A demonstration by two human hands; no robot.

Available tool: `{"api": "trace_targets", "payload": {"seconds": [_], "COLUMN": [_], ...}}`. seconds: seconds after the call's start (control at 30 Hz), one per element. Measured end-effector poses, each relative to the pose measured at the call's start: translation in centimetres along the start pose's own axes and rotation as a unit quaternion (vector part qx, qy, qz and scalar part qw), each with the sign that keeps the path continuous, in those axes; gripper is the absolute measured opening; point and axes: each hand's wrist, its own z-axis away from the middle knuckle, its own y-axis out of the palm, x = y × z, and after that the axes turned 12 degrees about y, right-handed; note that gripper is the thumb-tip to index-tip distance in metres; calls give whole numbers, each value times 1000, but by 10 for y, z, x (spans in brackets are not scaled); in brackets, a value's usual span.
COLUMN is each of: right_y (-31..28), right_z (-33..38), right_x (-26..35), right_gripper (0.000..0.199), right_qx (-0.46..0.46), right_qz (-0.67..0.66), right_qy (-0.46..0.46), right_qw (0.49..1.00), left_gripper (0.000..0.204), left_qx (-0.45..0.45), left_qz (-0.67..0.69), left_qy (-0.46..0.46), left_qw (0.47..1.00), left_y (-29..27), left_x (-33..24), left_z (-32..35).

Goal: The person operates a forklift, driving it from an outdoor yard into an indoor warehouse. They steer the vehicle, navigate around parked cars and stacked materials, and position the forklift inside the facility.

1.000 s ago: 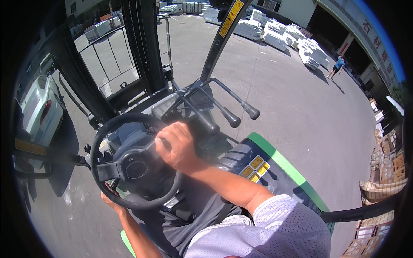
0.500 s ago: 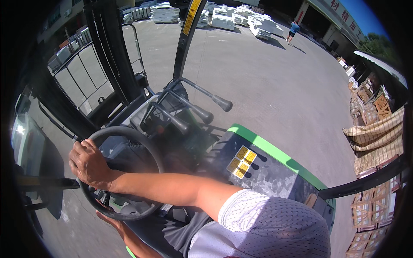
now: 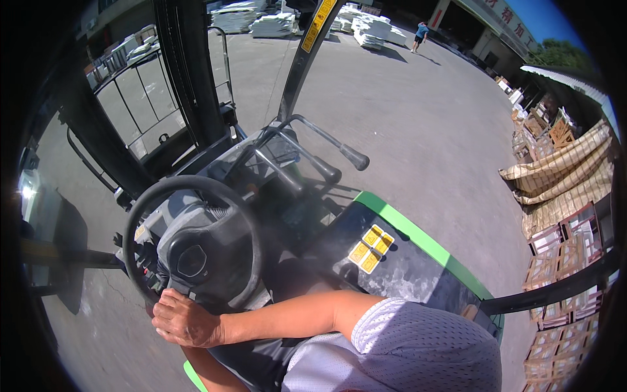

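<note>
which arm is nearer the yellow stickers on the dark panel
Right: the right arm reaches leftward, its elbow just below the yellow stickers in the picture. The left forearm is farther off, at lower left, its far end hidden.

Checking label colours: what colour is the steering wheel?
The steering wheel is dark grey to black, best seen in the head view.

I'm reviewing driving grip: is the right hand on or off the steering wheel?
On: the right hand, curled, covers the lower-left rim of the steering wheel, hiding that stretch from view.
</note>
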Motion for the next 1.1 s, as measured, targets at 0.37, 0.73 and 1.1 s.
{"api": "trace_targets", "payload": {"seconds": [0.37, 0.73, 1.1], "right_y": [-180, -193, -184], "right_z": [148, 192, 269], "right_x": [103, 191, 354], "right_gripper": [17, 12, 11], "right_qx": [2, -173, -218], "right_qz": [151, 203, 216], "right_qy": [57, 76, 84], "right_qw": [987, 961, 948], "left_gripper": [38, 46, 25], "left_qx": [59, 89, 122], "left_qz": [-81, -234, -250], "left_qy": [131, 190, 142], "left_qw": [986, 949, 950], "left_y": [-89, -178, -266], "left_x": [-51, -92, -190], "left_z": [78, 144, 189]}}
